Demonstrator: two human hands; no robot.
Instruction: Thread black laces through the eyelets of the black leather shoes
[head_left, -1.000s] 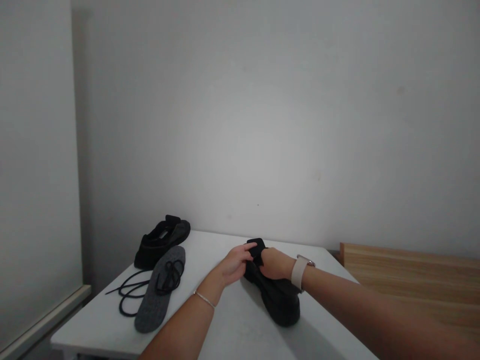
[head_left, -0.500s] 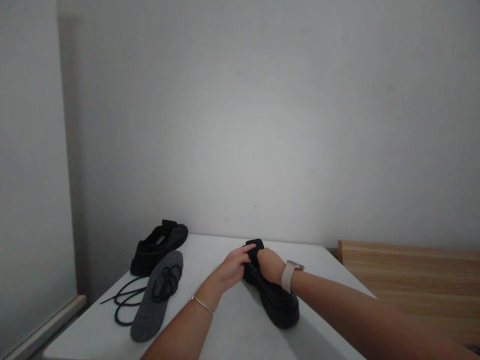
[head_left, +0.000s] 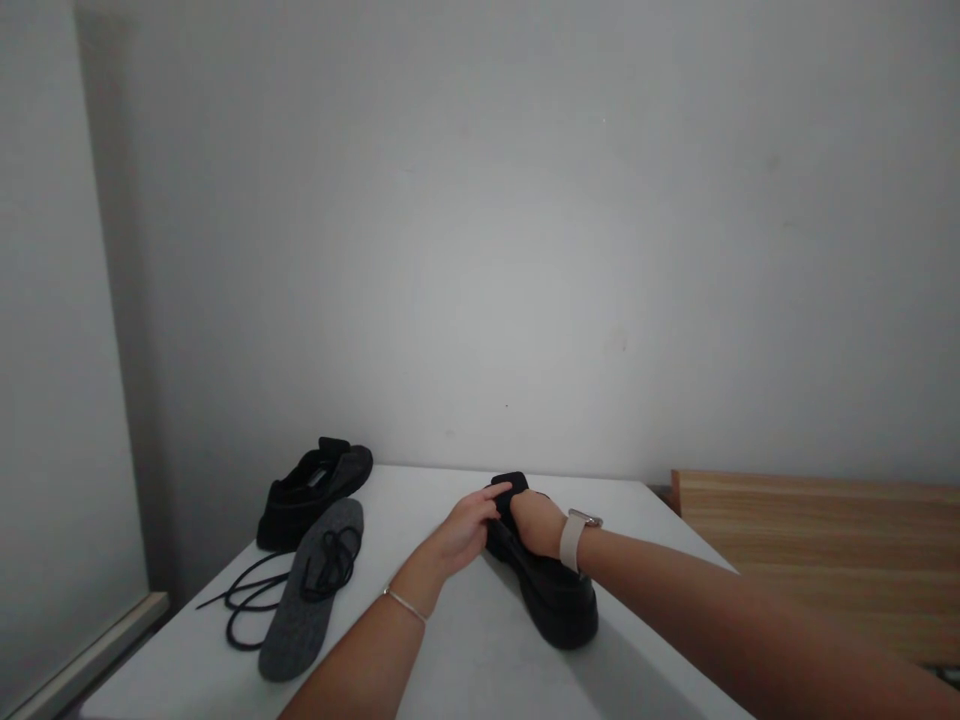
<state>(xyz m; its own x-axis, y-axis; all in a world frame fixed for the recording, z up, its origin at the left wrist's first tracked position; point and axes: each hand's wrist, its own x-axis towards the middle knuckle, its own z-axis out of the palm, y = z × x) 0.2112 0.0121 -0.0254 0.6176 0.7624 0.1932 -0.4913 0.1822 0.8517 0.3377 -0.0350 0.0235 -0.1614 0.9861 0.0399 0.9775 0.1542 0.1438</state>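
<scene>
A black shoe [head_left: 559,605] lies on the white table in front of me, its heel toward me and its tongue [head_left: 510,482] raised at the far end. My left hand [head_left: 466,528] grips its left side near the tongue, closed on it with the index finger stretched across. From the right, my right hand [head_left: 537,522], below a watch with a pale strap, reaches into the shoe opening. Its fingers are hidden inside, so I cannot see what they touch.
On the left of the white table [head_left: 457,640] stands a second black shoe [head_left: 289,510]. Nearer me lies a grey insole [head_left: 296,630] with black shoelaces [head_left: 330,568] bundled on it and trailing left. A wooden board [head_left: 817,560] is at the right, a wall behind.
The view has shifted slightly. Both hands stay at the shoe in nearly the same pose; the things on the left have not moved.
</scene>
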